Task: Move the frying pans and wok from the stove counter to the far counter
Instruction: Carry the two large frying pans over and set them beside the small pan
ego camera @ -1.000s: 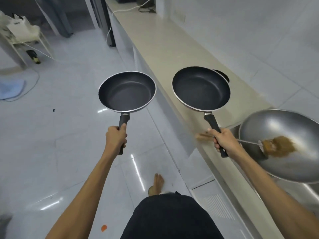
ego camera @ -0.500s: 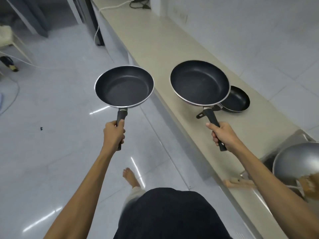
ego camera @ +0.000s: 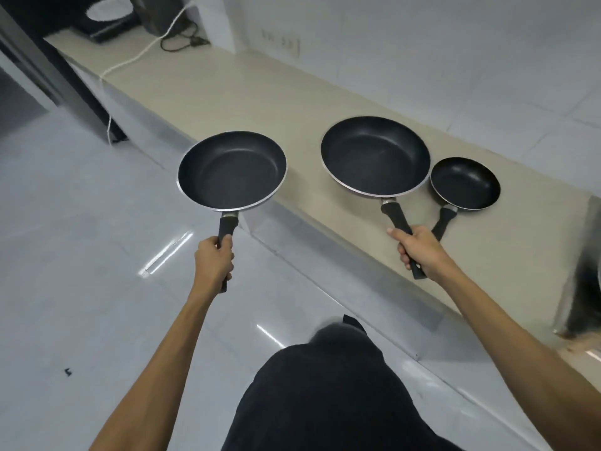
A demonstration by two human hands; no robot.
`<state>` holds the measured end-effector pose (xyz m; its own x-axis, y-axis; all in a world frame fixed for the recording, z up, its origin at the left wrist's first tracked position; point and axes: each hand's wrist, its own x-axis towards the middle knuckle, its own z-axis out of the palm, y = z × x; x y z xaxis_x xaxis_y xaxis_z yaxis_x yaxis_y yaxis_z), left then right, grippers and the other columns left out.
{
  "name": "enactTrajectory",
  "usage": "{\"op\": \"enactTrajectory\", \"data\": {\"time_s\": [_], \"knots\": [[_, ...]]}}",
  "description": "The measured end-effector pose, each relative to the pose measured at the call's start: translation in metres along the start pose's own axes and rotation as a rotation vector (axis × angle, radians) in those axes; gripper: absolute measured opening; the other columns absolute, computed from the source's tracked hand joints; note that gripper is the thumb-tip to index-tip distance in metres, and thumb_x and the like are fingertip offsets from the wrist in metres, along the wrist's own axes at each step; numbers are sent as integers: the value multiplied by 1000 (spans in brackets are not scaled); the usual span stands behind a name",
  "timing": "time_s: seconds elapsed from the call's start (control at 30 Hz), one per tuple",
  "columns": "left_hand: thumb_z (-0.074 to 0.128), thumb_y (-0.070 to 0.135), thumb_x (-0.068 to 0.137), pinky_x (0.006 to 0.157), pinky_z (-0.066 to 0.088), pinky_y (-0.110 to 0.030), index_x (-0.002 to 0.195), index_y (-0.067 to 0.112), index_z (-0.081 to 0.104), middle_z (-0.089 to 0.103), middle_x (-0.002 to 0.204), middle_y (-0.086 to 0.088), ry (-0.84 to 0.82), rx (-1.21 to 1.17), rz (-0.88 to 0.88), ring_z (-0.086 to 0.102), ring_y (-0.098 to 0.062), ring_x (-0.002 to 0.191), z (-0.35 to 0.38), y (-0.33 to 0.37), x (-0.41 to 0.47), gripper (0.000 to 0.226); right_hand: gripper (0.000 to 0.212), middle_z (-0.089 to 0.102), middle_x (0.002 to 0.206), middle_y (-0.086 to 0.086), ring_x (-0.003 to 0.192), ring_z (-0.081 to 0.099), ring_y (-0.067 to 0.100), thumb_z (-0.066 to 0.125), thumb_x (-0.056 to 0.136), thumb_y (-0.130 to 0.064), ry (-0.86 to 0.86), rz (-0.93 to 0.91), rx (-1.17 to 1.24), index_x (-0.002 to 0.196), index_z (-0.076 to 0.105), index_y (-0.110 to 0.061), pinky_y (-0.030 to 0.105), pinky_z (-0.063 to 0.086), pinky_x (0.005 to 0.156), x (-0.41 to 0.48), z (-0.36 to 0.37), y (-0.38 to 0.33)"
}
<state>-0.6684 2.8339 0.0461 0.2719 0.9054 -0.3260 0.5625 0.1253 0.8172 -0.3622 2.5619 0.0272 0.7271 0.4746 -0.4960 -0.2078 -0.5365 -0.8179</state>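
My left hand (ego camera: 214, 262) grips the black handle of a dark non-stick frying pan (ego camera: 231, 170), held level over the floor beside the counter edge. My right hand (ego camera: 419, 249) grips the handle of a larger frying pan (ego camera: 374, 156), held over the beige counter (ego camera: 260, 92). A small frying pan (ego camera: 465, 183) lies on the counter just right of the larger one, its handle pointing toward me next to my right hand. The wok is out of view.
The stove recess (ego camera: 582, 288) shows at the right edge. At the counter's far end sit a dark appliance (ego camera: 110, 14), black cables (ego camera: 182, 40) and a white cord (ego camera: 130, 60) hanging down the counter front. Glossy white floor tiles (ego camera: 81, 255) lie to the left.
I have walked along the counter with both pans; the wok and its brush have slid out of view at the right. The small pan is now fully visible beside the larger pan.
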Motion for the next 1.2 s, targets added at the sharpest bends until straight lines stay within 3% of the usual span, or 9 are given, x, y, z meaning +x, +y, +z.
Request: {"op": "enactTrajectory", "data": {"time_s": [0.53,0.73,1.2], "knots": [[50,29,102,32,36,-22,93,11,62,54,64,-6,-276,57,99,41,-7,35,45,72,198,24,31,49,45,-6,35,44,12,67,91,-38,237,162,167,80,52,-13,24,39,37,74,67,-27],[63,27,97,37,41,-26,96,3,62,50,64,-8,-308,77,127,42,-13,39,56,93,247,24,31,51,45,-5,37,47,13,66,90,-40,286,197,158,82,55,-13,26,42,39,109,78,-50],[62,22,97,42,42,-27,96,1,62,50,67,-10,-347,126,120,43,-17,45,53,122,365,21,31,51,45,-4,36,46,12,65,93,-38,306,252,168,82,54,-11,23,42,38,173,141,-95]]}}
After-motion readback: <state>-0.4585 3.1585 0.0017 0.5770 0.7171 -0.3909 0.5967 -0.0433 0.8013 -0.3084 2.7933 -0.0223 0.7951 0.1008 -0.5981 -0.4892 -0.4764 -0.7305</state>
